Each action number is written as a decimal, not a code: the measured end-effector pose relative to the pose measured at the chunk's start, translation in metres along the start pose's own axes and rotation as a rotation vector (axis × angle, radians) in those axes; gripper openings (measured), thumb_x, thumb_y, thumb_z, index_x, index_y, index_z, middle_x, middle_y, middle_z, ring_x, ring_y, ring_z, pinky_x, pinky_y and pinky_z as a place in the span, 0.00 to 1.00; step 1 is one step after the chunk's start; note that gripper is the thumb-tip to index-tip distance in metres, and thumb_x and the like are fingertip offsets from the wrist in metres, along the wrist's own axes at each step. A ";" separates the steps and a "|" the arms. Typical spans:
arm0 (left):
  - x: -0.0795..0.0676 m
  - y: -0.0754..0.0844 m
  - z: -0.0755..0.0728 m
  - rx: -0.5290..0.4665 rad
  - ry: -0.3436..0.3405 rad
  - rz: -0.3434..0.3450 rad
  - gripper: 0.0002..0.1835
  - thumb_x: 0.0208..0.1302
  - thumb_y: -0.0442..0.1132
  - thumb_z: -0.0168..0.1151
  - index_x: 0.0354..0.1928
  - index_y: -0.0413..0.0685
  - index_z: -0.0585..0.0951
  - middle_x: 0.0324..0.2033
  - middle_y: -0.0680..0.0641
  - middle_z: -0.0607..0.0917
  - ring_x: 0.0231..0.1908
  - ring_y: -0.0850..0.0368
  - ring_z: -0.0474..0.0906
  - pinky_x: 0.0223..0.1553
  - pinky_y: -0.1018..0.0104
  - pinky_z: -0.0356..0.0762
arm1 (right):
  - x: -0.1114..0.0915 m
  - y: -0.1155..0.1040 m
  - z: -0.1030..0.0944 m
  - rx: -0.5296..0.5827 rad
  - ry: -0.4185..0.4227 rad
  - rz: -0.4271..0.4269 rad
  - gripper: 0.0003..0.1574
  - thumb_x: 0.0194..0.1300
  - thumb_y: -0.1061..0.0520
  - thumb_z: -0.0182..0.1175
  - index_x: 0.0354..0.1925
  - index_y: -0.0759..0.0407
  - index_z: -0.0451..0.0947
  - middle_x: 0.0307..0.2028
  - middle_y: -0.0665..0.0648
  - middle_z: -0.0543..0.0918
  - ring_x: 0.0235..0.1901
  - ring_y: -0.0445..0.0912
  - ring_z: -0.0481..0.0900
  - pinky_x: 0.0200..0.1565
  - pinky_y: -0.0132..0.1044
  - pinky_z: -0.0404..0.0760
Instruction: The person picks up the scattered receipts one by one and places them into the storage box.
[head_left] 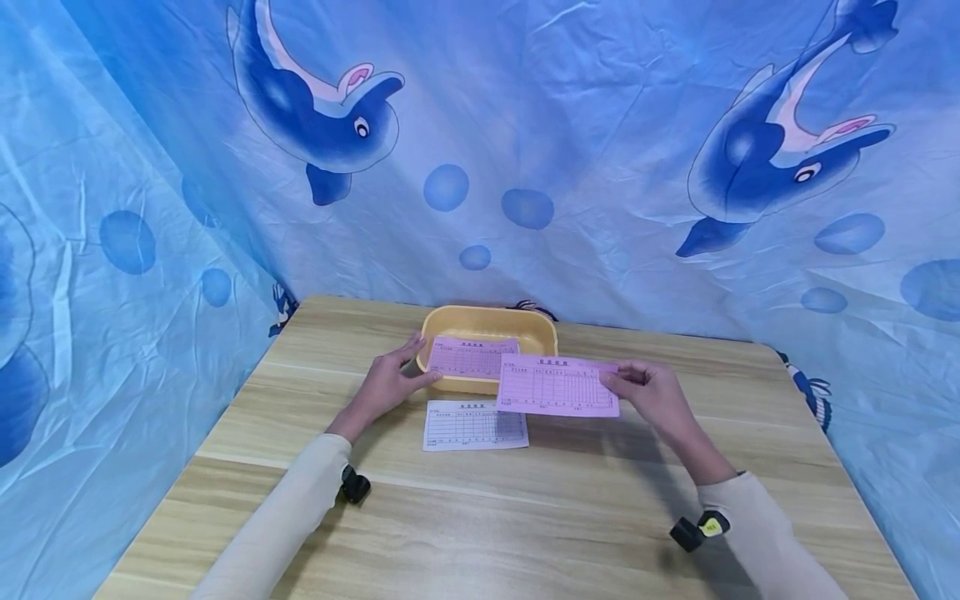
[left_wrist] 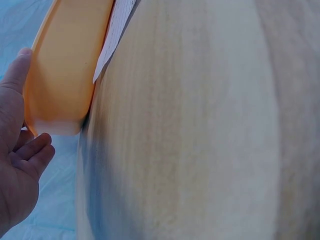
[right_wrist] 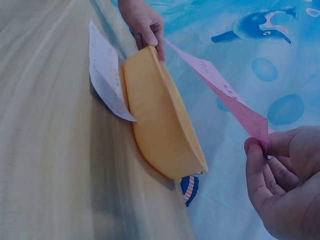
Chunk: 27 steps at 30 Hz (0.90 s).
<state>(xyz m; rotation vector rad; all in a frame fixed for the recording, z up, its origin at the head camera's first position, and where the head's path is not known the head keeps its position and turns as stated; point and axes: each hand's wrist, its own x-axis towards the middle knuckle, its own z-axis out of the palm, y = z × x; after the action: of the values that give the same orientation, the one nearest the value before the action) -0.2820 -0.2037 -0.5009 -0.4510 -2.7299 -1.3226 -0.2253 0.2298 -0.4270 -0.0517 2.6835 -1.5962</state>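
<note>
My right hand [head_left: 656, 396] pinches the right end of a pink receipt slip [head_left: 557, 387] between thumb and fingers. The slip is raised above the table, overlapping the front right of a yellow plastic bin [head_left: 546, 333] in the head view. My left hand [head_left: 384, 386] grips the left end of that bin, thumb at the front and fingers round the side. Inside the bin lies another pink receipt slip [head_left: 468, 358]. On the table just in front of it is a white receipt slip [head_left: 468, 427], its upper right corner hidden by the raised slip.
The bin stands near the back edge of a wood-grain table [head_left: 480, 517]. A blue curtain [head_left: 600, 267] with dolphin prints hangs right behind the table and along both sides. Dark corded trim [head_left: 536, 308] shows behind the bin.
</note>
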 end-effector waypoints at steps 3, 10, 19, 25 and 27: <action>0.000 0.000 0.001 -0.006 0.001 -0.007 0.47 0.59 0.57 0.75 0.74 0.41 0.68 0.76 0.38 0.61 0.72 0.38 0.65 0.71 0.47 0.66 | 0.006 -0.006 0.000 0.017 0.005 0.012 0.20 0.70 0.54 0.67 0.53 0.67 0.83 0.44 0.63 0.88 0.38 0.41 0.86 0.43 0.33 0.88; 0.000 0.000 0.001 -0.012 0.011 0.006 0.46 0.59 0.56 0.75 0.73 0.41 0.68 0.76 0.37 0.62 0.72 0.39 0.65 0.70 0.48 0.68 | 0.019 -0.021 0.003 0.038 0.015 0.012 0.20 0.71 0.56 0.66 0.56 0.67 0.82 0.48 0.66 0.87 0.39 0.40 0.87 0.44 0.34 0.89; 0.002 -0.003 0.001 -0.006 0.010 -0.005 0.45 0.59 0.56 0.75 0.73 0.42 0.69 0.76 0.38 0.63 0.74 0.41 0.62 0.72 0.49 0.66 | 0.044 -0.037 0.020 0.130 -0.016 0.038 0.20 0.72 0.57 0.65 0.55 0.69 0.81 0.48 0.67 0.87 0.39 0.42 0.87 0.44 0.34 0.89; 0.002 -0.002 0.001 -0.021 0.003 -0.018 0.47 0.58 0.58 0.75 0.73 0.43 0.69 0.76 0.37 0.62 0.74 0.41 0.61 0.72 0.49 0.66 | 0.064 -0.042 0.034 0.169 -0.052 0.032 0.19 0.71 0.57 0.66 0.54 0.68 0.81 0.46 0.64 0.87 0.38 0.42 0.86 0.44 0.35 0.89; 0.002 -0.002 0.001 -0.028 0.003 -0.022 0.47 0.57 0.58 0.75 0.73 0.43 0.69 0.76 0.37 0.62 0.74 0.41 0.61 0.71 0.50 0.66 | 0.071 -0.043 0.039 0.187 -0.064 0.019 0.20 0.71 0.57 0.66 0.54 0.69 0.81 0.45 0.64 0.88 0.38 0.41 0.87 0.43 0.34 0.89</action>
<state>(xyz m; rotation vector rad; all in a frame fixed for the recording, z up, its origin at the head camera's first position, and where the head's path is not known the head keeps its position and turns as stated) -0.2841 -0.2036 -0.5024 -0.4217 -2.7250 -1.3664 -0.2946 0.1721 -0.4080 -0.0724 2.4682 -1.7989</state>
